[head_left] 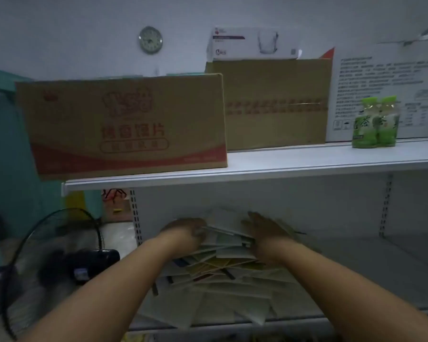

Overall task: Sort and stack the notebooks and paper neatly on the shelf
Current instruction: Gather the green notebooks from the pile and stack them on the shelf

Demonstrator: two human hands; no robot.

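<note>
Okay, both hands are on the pile of notebooks and paper [215, 272], which lies messy and fanned out on the lower shelf [356, 267], left of its middle. The left hand [183, 229] has its fingers curled around the left edge of the top notebooks [229, 233]. The right hand [265, 228] lies flat on their right side, fingers straight, gripping nothing. The picture is dim and blurred, so the covers are unreadable. On the upper shelf [307, 161] stand a printed cardboard box [124, 124], a plain box [274, 102] behind it, and two green bottles [376, 122] to the right. A fan [52, 255] stands left of the shelves, and a clock [150, 40] hangs on the wall.
</note>
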